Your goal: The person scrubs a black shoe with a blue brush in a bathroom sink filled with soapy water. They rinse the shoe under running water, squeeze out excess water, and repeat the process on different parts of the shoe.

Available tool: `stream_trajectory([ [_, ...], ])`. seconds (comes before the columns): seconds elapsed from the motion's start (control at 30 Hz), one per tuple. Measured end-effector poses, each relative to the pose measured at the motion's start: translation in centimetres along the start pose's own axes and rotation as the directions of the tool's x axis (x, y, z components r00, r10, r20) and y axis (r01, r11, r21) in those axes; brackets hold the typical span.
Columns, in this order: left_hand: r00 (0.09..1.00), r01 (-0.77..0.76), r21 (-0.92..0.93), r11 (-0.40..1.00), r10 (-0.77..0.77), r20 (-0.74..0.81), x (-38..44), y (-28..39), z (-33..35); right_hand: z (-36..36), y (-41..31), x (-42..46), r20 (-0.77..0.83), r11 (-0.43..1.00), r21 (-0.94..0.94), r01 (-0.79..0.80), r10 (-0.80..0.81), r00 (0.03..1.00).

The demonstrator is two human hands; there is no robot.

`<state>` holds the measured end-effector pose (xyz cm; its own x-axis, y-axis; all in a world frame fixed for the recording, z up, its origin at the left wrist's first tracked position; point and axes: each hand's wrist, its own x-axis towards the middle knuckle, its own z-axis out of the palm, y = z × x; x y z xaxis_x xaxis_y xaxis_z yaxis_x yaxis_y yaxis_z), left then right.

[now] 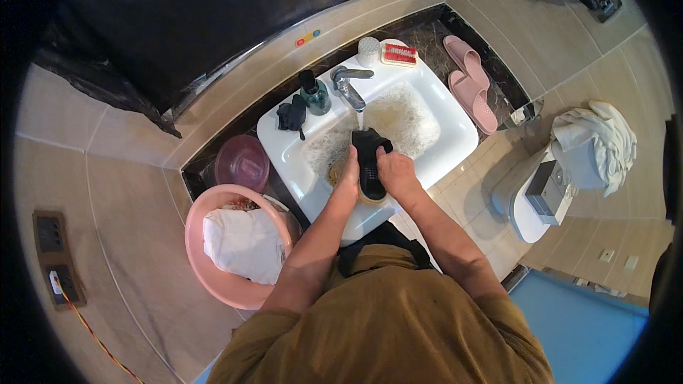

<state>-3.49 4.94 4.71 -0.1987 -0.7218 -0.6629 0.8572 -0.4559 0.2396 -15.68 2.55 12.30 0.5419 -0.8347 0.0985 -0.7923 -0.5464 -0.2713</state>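
Observation:
A black shoe (368, 162) with a tan sole edge is held over the white washbasin (459, 141), its upper end under the stream from the chrome faucet (349, 88). My left hand (348, 172) grips the shoe's left side. On its right side, my right hand (395, 170) holds the edge near the opening. Foamy, brownish water (397, 117) stands in the basin. Something tan (335, 170), partly hidden by my left hand, lies in the water; I cannot tell what it is.
On the basin's back rim are a black cloth (291, 114), a dark pump bottle (316, 95), a white textured cup (368, 52) and a red-bristled brush (400, 54). Left stands a pink tub (196, 256) with white fabric; pink slippers (475, 98) lie right.

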Motion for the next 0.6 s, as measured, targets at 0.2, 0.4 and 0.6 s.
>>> stream_trajectory([
  [0.2, 0.888, 0.016, 0.056, 0.998, -0.039, 0.459, 0.1, 3.5, -2.9, -8.0, -7.3, -4.4, 0.274, 0.979, -0.084, 0.185, -0.156, 0.949],
  [0.4, 0.978, -0.139, 0.319, 0.937, 0.180, -0.103, 4.3, 0.7, -3.7, -0.5, -2.8, 0.9, 0.106, 0.955, -0.287, 0.079, -0.051, 0.993],
  [0.6, 0.945, 0.051, 0.072, 0.996, -0.071, 0.320, -0.3, 3.3, -1.6, -7.4, -6.9, -4.0, 0.227, 0.957, -0.133, 0.259, -0.225, 0.948],
])
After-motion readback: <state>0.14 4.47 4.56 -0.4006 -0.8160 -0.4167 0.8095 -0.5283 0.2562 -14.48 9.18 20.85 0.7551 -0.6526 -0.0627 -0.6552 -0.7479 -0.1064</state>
